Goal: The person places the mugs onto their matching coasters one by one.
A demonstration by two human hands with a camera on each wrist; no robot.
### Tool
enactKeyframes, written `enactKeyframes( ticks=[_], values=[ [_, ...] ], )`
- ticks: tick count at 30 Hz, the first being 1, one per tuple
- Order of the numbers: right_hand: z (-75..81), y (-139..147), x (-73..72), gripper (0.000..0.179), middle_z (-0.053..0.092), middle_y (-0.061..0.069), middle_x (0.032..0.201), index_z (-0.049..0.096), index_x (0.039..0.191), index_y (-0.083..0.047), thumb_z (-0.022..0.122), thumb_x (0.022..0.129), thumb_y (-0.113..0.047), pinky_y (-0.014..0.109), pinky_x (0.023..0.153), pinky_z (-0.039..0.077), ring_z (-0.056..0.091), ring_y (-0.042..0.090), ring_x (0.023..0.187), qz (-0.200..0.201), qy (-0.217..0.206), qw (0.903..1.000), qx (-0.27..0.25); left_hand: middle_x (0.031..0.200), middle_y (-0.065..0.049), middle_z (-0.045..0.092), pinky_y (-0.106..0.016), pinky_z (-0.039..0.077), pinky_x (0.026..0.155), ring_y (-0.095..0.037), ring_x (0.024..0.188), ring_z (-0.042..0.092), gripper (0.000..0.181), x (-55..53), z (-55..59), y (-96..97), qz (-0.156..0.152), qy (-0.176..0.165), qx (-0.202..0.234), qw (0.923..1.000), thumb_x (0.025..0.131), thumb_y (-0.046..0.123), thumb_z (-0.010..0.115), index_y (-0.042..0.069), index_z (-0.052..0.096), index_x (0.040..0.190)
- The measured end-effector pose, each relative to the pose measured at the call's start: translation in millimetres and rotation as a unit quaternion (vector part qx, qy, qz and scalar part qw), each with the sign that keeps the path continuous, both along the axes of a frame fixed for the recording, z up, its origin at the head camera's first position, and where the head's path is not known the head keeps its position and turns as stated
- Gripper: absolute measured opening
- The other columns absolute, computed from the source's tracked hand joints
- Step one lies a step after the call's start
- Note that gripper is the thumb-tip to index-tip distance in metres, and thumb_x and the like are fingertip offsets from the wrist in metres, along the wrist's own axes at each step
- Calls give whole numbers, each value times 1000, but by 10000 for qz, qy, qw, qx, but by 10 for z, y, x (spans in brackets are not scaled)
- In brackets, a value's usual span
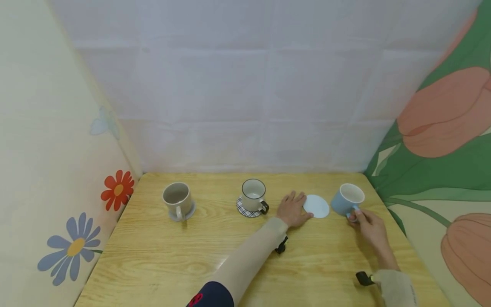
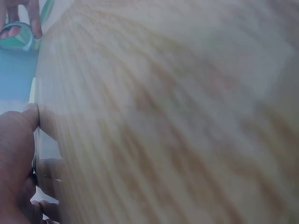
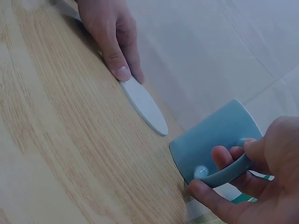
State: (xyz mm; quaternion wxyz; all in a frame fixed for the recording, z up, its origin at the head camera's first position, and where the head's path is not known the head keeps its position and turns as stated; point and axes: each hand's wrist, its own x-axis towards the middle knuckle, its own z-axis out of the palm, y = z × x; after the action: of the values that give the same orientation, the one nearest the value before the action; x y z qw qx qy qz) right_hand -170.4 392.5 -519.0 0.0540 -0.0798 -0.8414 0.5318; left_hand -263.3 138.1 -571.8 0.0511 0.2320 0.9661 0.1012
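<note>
A light blue mug point(image 1: 341, 201) with a white inside is at the table's right; my right hand point(image 1: 371, 230) grips its handle. In the right wrist view my right fingers point(image 3: 222, 156) curl through the handle, and the mug's base is right at the tabletop. Left of the mug lies a round white coaster point(image 1: 316, 206), flat on the wood. My left hand point(image 1: 293, 209) holds the coaster's left edge, thumb on the near side and fingers on the far side. In the left wrist view my left hand point(image 2: 16, 154) shows only at the left edge.
On a black-and-white checked coaster point(image 1: 245, 210) stands a white mug point(image 1: 253, 192) with a dark rim, just left of my left hand. Farther left, a beige mug point(image 1: 177, 200) stands on a grey coaster point(image 1: 193, 209). White cloth point(image 1: 245, 106) rises behind the wooden table point(image 1: 161, 260).
</note>
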Motion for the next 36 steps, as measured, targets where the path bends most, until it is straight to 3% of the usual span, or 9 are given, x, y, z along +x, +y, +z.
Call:
enactKeyframes(
  ticks=[6, 13, 19, 26, 28, 32, 36],
  values=[
    [-4, -16, 18, 45, 71, -11, 90, 60, 121, 23, 47, 115, -20, 16, 81, 62, 68, -9, 86, 62, 36, 9999, 104, 176, 14, 27, -35, 18, 135, -18, 165, 22, 78, 24, 46, -14, 28, -148, -53, 9999, 105, 69, 49, 28, 32, 169],
    [-12, -43, 27, 47, 72, -11, 89, 60, 121, 24, 48, 115, -22, 15, 79, 63, 69, -8, 84, 40, 24, 10000, 44, 176, 14, 27, -34, 19, 135, -17, 165, 22, 79, -13, -115, -13, 43, 112, -33, 9999, 105, 72, 45, 29, 31, 169],
    [26, -52, 19, 49, 72, -13, 89, 58, 122, 25, 48, 115, -22, 17, 80, 63, 70, -8, 85, 19, -41, 9996, -283, 175, 14, 29, -34, 23, 134, -17, 164, 25, 80, -36, -118, -15, 12, 127, -107, 9999, 104, 73, 46, 29, 33, 169],
    [71, -43, 27, 48, 71, -15, 89, 60, 118, 24, 49, 115, -23, 17, 80, 63, 70, -8, 86, -23, 40, 9997, -232, 176, 16, 27, -34, 23, 134, -17, 165, 24, 81, -116, -243, 33, -38, 367, -189, 9991, 103, 77, 40, 31, 31, 169],
    [74, -36, 35, 48, 71, -16, 88, 61, 117, 23, 50, 115, -23, 15, 79, 62, 69, -10, 86, -49, 102, 9999, -68, 175, 16, 29, -34, 23, 134, -18, 164, 25, 81, -101, -197, 44, -23, 325, -129, 9994, 103, 76, 43, 30, 33, 169],
    [79, -27, 47, 47, 71, -16, 89, 64, 117, 20, 50, 115, -24, 12, 76, 60, 67, -11, 84, -74, 107, 9996, 237, 175, 14, 30, -35, 22, 134, -18, 164, 25, 79, -12, 2, 27, 30, 51, -9, 10000, 103, 71, 51, 28, 36, 168],
    [84, -38, 34, 46, 71, -15, 90, 67, 115, 16, 49, 115, -27, 11, 74, 58, 65, -12, 84, -112, 24, 9987, 506, 176, 13, 29, -35, 21, 134, -19, 165, 23, 78, 5, 27, 3, 29, 11, 33, 10000, 104, 69, 50, 27, 35, 168]
  ],
)
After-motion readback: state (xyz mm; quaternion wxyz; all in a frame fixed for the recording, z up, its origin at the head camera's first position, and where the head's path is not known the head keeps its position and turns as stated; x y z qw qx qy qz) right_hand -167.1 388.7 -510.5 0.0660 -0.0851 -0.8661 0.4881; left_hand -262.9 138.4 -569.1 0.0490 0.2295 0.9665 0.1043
